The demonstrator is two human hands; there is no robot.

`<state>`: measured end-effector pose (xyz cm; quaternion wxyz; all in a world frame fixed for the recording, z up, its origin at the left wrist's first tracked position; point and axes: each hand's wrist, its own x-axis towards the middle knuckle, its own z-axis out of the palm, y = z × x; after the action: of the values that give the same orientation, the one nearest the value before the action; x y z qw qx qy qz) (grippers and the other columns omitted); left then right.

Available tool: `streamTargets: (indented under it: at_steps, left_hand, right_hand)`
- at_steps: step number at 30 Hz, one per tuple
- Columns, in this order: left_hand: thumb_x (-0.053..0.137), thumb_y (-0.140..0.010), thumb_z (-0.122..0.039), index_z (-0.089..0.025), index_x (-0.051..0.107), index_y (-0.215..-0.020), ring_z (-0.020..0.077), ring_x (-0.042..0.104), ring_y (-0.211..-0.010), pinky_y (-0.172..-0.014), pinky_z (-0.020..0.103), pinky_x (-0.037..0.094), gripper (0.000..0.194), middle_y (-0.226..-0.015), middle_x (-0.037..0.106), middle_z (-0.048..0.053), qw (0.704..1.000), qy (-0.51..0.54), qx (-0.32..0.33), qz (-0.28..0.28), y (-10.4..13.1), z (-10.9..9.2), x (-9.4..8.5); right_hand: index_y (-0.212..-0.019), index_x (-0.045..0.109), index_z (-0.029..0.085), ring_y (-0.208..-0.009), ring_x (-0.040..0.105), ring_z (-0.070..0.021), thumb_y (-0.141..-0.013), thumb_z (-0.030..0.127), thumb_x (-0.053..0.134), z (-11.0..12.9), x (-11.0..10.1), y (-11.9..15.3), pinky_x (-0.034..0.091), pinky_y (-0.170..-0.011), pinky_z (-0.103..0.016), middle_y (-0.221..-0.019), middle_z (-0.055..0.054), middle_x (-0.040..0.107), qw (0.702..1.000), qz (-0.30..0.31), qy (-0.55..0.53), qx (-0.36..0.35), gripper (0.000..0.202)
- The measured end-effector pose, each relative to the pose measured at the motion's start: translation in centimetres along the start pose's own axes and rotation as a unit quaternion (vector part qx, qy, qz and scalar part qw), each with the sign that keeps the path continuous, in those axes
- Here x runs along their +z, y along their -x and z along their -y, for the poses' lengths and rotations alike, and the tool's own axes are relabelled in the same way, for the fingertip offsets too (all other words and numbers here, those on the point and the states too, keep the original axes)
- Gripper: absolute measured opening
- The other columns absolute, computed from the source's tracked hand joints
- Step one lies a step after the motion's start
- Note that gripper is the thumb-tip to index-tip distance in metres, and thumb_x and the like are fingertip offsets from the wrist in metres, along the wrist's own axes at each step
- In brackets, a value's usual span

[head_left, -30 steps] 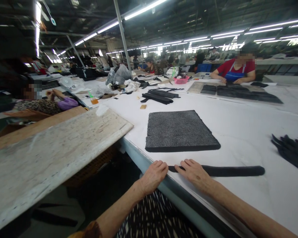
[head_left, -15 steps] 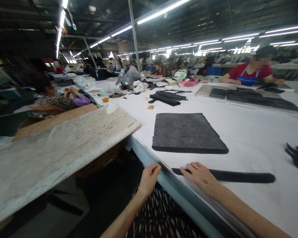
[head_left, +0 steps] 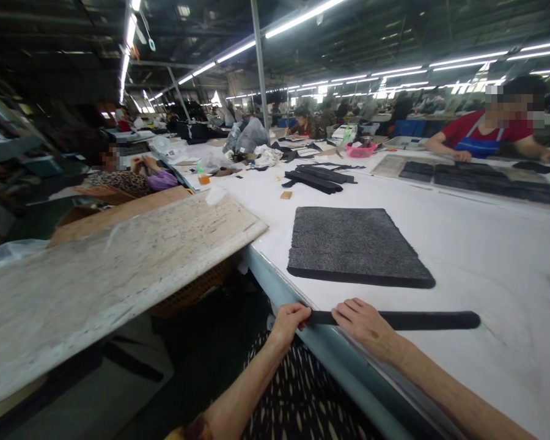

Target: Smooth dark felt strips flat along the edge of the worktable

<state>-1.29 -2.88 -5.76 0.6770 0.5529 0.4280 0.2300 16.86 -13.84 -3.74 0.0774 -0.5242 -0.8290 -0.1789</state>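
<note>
A long dark strip (head_left: 431,320) lies on the white table (head_left: 486,256) near its front edge. My left hand (head_left: 289,322) pinches the strip's left end at the table edge. My right hand (head_left: 364,325) rests on the strip a little further right, its fingers together over it. Just beyond the strip lies a stack of dark grey textured pieces (head_left: 352,244), laid side by side in a flat block.
At left a pale stained board (head_left: 119,275) juts out beside the table. Further back are dark strips (head_left: 321,178), a pink basket (head_left: 361,150) and plastic bags (head_left: 252,135). A person in red (head_left: 486,137) works across the table; another sits at left.
My left hand has moved right and now grips the strip's end. The strip has shifted left under my right hand, its end now past the table edge. The view has turned slightly left.
</note>
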Motion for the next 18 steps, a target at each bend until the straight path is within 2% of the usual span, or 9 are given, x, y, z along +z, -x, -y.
streamTargets:
  at_steps: [4,9,18]
  left_hand:
    - [0.066,-0.056,-0.042,-0.014,0.061,-0.051,0.0083,0.04,-0.046,-0.048,0.022,0.031,0.028,-0.044,0.047,-0.002,1.0,0.01,-0.011,-0.016,-0.2,0.9,-1.1]
    - [0.069,-0.054,-0.043,-0.014,0.06,-0.05,0.0077,0.04,-0.043,-0.046,0.023,0.03,0.031,-0.045,0.05,-0.001,0.999,0.023,-0.027,-0.025,-0.4,2.5,-2.7]
    - [0.075,-0.051,-0.046,-0.013,0.06,-0.05,0.0085,0.041,-0.042,-0.044,0.024,0.03,0.036,-0.044,0.05,0.0,0.998,0.033,-0.056,-0.026,-1.4,5.9,-4.2]
  right_hand:
    - [-0.1,0.058,0.011,-0.077,0.05,-0.0198,-0.085,0.001,0.038,-1.0,-0.4,1.7,0.04,-0.07,-0.034,-0.088,-0.008,0.058,1.0,-0.005,-0.009,0.003,0.027]
    - [-0.102,0.057,0.011,-0.079,0.052,-0.02,-0.083,-0.001,0.037,-1.1,-1.5,2.9,0.043,-0.072,-0.034,-0.089,-0.009,0.059,1.0,-0.006,-0.028,0.011,0.03]
    - [-0.104,0.056,0.008,-0.079,0.053,-0.0204,-0.081,-0.004,0.032,-1.9,-2.1,4.6,0.045,-0.071,-0.034,-0.09,-0.01,0.058,0.999,-0.012,0.008,-0.036,0.035]
